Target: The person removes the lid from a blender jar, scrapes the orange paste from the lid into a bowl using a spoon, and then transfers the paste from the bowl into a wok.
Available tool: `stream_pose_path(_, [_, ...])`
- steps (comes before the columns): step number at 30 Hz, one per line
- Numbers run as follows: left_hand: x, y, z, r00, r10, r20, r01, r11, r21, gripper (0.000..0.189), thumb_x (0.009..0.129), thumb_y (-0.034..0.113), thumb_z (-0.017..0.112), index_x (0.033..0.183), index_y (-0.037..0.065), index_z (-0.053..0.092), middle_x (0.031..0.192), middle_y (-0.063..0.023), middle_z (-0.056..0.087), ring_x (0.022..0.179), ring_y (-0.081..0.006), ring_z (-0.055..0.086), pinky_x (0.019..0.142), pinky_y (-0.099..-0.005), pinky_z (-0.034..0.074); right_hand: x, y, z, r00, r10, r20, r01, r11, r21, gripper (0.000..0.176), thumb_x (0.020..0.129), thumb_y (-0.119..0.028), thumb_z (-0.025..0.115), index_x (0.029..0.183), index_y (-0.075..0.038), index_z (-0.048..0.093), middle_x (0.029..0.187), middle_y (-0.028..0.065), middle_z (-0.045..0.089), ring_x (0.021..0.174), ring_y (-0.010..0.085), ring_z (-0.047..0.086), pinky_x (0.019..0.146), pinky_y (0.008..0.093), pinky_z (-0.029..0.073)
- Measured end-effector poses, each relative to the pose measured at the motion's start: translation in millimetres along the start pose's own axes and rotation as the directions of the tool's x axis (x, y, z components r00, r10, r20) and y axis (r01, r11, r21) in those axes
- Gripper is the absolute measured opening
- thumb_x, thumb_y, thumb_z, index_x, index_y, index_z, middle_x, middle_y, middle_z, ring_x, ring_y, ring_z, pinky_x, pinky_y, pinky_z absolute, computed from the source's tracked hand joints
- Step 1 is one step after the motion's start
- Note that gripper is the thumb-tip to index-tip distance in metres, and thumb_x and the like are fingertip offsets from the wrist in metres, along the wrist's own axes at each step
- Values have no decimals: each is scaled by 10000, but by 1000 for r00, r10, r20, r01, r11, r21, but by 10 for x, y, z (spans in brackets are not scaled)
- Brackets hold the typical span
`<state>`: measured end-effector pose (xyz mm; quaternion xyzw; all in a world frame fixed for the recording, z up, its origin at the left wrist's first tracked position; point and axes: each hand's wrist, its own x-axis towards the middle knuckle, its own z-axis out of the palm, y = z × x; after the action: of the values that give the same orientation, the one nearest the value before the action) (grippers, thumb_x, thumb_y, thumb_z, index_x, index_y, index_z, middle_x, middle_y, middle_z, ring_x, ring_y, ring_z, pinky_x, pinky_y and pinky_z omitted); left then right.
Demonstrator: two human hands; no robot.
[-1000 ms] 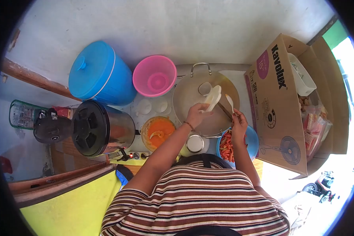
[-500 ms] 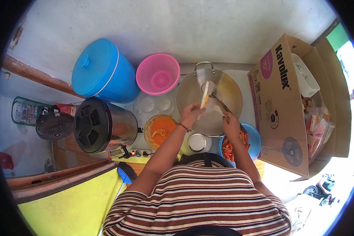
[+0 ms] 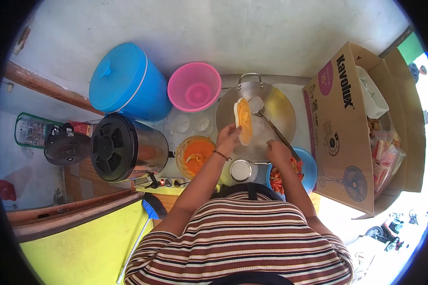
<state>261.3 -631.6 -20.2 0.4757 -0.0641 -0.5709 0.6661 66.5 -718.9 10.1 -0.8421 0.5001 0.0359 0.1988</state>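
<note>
My left hand (image 3: 228,138) grips a flat, oblong packet (image 3: 243,121) with a white edge and a yellow-orange face, held upright over the wide steel wok (image 3: 285,102). Lower right, over the wok's near rim, my right hand (image 3: 277,153) has its fingers pressed together; I cannot tell what is in them. A ladle (image 3: 277,127) leans in the wok, its round bowl inside and its dark handle passing just right of that hand. Beside my right wrist, a blue basin (image 3: 310,172) contains cut red pieces (image 3: 277,180). A white-lidded container (image 3: 240,171) stands below the wok.
Left of the wok are a bowl of orange mixture (image 3: 198,148), two small white bowls (image 3: 181,124) and a pink basin (image 3: 195,76). Farther left stand a lidded blue bucket (image 3: 150,97) and a steel container with a black lid (image 3: 111,149). A large cardboard box (image 3: 335,137) borders the right.
The packet has turned so its yellow-orange face shows more. My right hand has moved slightly down, away from the ladle's upper handle, which now shows more fully.
</note>
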Motion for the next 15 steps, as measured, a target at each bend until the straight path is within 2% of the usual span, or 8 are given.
stream_pose_path(1, [-28,7,-2,1000,0,13,1,998,-66,246,920,175,650,1133,81,572,1067,-7,621,1033,-163,611,875,-439,525,-47,-15,-30,998,-5,-55,9,998,65,238,838,-169,551,1016,-111,698,980,170,674,904,341,655,786,450,520])
stream_pose_path(4, [-172,28,27,1000,7,-9,-9,987,-160,178,939,172,620,1096,100,578,1084,-18,623,1059,-180,603,877,-486,515,-129,3,-54,991,8,-135,7,994,105,240,852,-175,556,1035,-113,697,985,155,675,921,333,649,803,434,513])
stream_pose_path(7, [-190,-58,-70,1000,8,5,-7,981,-196,163,942,185,616,1084,114,579,1109,-22,617,1089,-187,596,902,-491,514,-170,25,-75,985,17,-171,9,989,150,235,855,-154,556,1044,-101,685,978,152,674,918,336,645,794,438,510])
stream_pose_path(10, [-291,-37,-66,999,30,13,-26,970,-242,205,955,184,591,1119,63,566,1141,-71,626,1064,-226,621,939,-451,525,-161,97,-13,961,4,-277,69,966,251,238,867,-146,551,1068,-95,668,955,158,669,882,339,647,774,449,508])
stream_pose_path(13, [-340,-41,-136,1000,8,22,-2,965,-262,207,957,191,588,1119,63,565,1162,-73,618,1106,-237,602,957,-467,513,-169,72,-89,975,106,-194,-11,900,436,241,868,-134,562,1083,-88,659,984,172,668,885,353,643,775,437,506])
stream_pose_path(15, [-375,-37,-167,1000,-8,0,8,963,-270,215,961,199,581,1130,67,564,1180,-66,610,1126,-231,590,963,-470,508,-169,79,-62,948,93,-304,63,882,467,240,881,-120,564,1099,-77,653,992,177,669,899,324,656,788,398,507])
